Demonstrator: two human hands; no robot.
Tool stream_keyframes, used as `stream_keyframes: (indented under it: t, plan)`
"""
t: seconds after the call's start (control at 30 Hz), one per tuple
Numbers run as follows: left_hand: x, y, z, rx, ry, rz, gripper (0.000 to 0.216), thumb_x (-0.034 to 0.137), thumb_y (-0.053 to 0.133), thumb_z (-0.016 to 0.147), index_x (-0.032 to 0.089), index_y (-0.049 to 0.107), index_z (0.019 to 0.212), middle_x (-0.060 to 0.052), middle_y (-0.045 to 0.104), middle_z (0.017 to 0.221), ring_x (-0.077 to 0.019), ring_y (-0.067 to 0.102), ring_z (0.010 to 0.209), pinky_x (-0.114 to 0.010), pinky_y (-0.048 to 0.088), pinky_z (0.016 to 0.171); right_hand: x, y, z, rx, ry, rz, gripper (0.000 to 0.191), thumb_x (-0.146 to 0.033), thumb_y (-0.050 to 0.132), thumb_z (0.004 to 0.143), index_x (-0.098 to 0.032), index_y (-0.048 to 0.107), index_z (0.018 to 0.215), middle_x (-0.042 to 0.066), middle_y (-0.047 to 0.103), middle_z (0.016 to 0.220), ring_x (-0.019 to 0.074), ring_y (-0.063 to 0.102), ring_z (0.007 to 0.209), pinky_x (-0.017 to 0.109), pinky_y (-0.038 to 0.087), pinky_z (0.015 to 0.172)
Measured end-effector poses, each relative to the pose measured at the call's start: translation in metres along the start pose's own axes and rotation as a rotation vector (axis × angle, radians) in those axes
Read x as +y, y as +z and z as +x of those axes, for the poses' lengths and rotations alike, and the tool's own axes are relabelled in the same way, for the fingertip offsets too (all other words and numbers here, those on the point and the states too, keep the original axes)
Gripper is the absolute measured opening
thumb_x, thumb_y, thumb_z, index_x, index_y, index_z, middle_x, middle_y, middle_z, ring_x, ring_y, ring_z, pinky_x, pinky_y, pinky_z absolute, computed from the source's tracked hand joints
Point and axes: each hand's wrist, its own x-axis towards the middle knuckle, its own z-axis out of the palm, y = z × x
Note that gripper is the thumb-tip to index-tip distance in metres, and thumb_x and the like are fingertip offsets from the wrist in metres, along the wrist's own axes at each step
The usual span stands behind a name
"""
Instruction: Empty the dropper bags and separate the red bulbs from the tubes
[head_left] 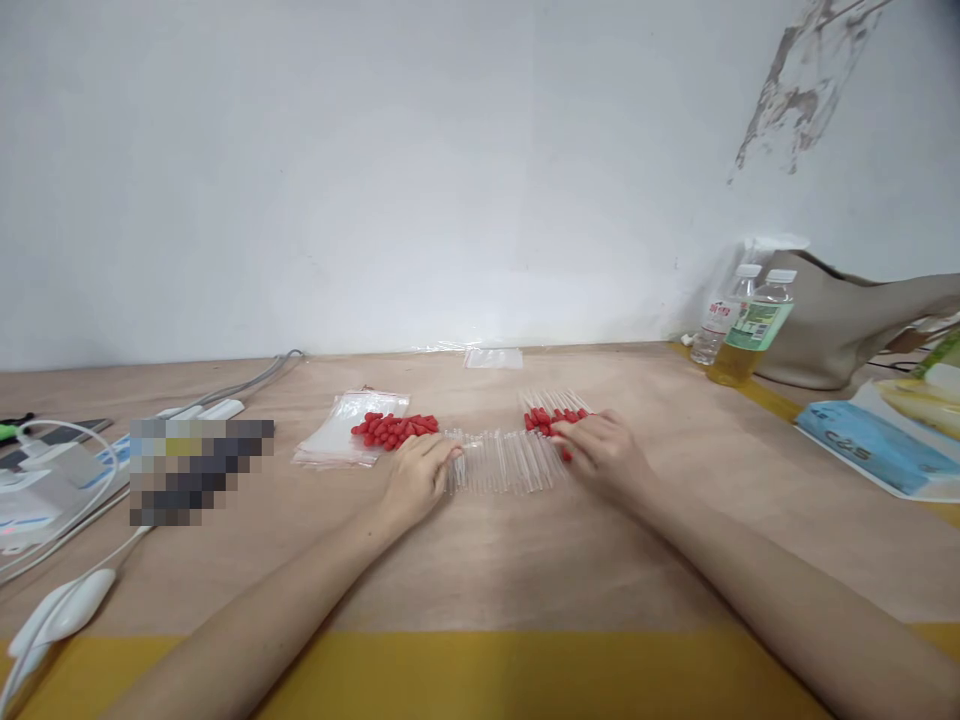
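A row of thin clear plastic tubes (506,463) lies side by side on the wooden table. My left hand (420,476) rests at the row's left end, its fingers curled together against the outermost tubes; whatever is between them is hidden. Beside that hand is a pile of small red caps (394,430), partly over clear zip bags (341,435). My right hand (606,450) is over the right end, thumb and fingers closed at the red ends of a row of pale thin sticks (551,402). I cannot make out what the fingertips hold. One red piece (566,455) shows below them.
Another clear bag (493,358) lies by the wall. At right stand two bottles (754,325), a grey-brown bag (817,320) and a blue packet (874,440). Power strips (56,485), cables and a white mouse-shaped object (64,605) occupy the left side.
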Motion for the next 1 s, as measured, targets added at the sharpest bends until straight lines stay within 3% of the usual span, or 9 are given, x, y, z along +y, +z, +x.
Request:
stream_keyframes:
  t: [0.1, 0.27, 0.4, 0.5, 0.63, 0.87, 1.0]
  plan:
    - [-0.008, 0.002, 0.004, -0.007, -0.088, -0.023, 0.026, 0.017, 0.036, 0.087, 0.016, 0.056, 0.104, -0.005, 0.054, 0.085, -0.0141, 0.052, 0.078, -0.024, 0.042, 0.066, 0.021, -0.005, 0.004, -0.049, 0.314, -0.015, 0.028, -0.031, 0.039, 0.088, -0.017, 0.064, 0.089, 0.007, 0.066, 0.083, 0.0165, 0.059, 0.074, 0.029, 0.040, 0.070]
    - [-0.011, 0.015, 0.008, -0.007, -0.015, 0.033, 0.035, 0.011, 0.037, 0.082, 0.016, 0.053, 0.113, -0.005, 0.046, 0.081, -0.0138, 0.048, 0.071, -0.024, 0.044, 0.062, 0.045, -0.007, 0.005, -0.185, 0.499, 0.098, 0.033, -0.020, 0.034, 0.084, -0.012, 0.055, 0.108, 0.011, 0.061, 0.107, 0.0189, 0.056, 0.097, 0.030, 0.041, 0.082]
    - [-0.012, 0.023, 0.009, 0.031, 0.053, 0.007, 0.027, 0.009, 0.037, 0.083, 0.016, 0.056, 0.101, -0.005, 0.052, 0.083, -0.0144, 0.051, 0.076, -0.025, 0.046, 0.067, 0.050, -0.007, 0.003, -0.228, 0.646, 0.144, 0.032, -0.018, 0.044, 0.075, -0.013, 0.050, 0.106, 0.007, 0.064, 0.085, 0.0165, 0.059, 0.074, 0.027, 0.044, 0.068]
    - [-0.009, 0.023, 0.009, -0.013, 0.100, 0.004, 0.024, 0.008, 0.038, 0.083, 0.016, 0.055, 0.098, -0.006, 0.057, 0.088, -0.0160, 0.053, 0.083, -0.028, 0.046, 0.074, 0.044, -0.005, 0.003, -0.228, 0.654, 0.202, 0.018, -0.019, 0.049, 0.071, -0.016, 0.054, 0.088, 0.004, 0.063, 0.078, 0.0138, 0.057, 0.067, 0.024, 0.042, 0.062]
    - [-0.001, 0.018, 0.006, -0.076, 0.137, -0.025, 0.018, 0.015, 0.040, 0.084, 0.015, 0.057, 0.092, -0.007, 0.059, 0.087, -0.0161, 0.055, 0.081, -0.028, 0.047, 0.073, 0.032, 0.001, 0.003, -0.251, 0.564, 0.209, 0.006, -0.022, 0.051, 0.070, -0.017, 0.055, 0.072, 0.002, 0.060, 0.068, 0.0134, 0.053, 0.062, 0.024, 0.039, 0.058]
    - [0.011, 0.009, 0.002, -0.133, 0.153, -0.081, 0.025, 0.033, 0.049, 0.081, 0.015, 0.061, 0.094, -0.009, 0.060, 0.086, -0.0178, 0.056, 0.080, -0.031, 0.047, 0.072, 0.017, 0.002, 0.003, -0.254, 0.507, 0.131, 0.020, -0.034, 0.054, 0.074, -0.018, 0.061, 0.065, 0.003, 0.058, 0.070, 0.0138, 0.052, 0.063, 0.025, 0.037, 0.060]
    - [0.009, 0.004, 0.005, -0.165, 0.131, -0.014, 0.034, 0.041, 0.052, 0.079, 0.019, 0.060, 0.103, -0.009, 0.059, 0.107, -0.0237, 0.052, 0.100, -0.041, 0.041, 0.085, 0.023, -0.004, 0.005, -0.208, 0.606, -0.034, 0.029, -0.042, 0.047, 0.080, -0.021, 0.067, 0.075, 0.004, 0.058, 0.073, 0.0141, 0.053, 0.063, 0.025, 0.035, 0.057]
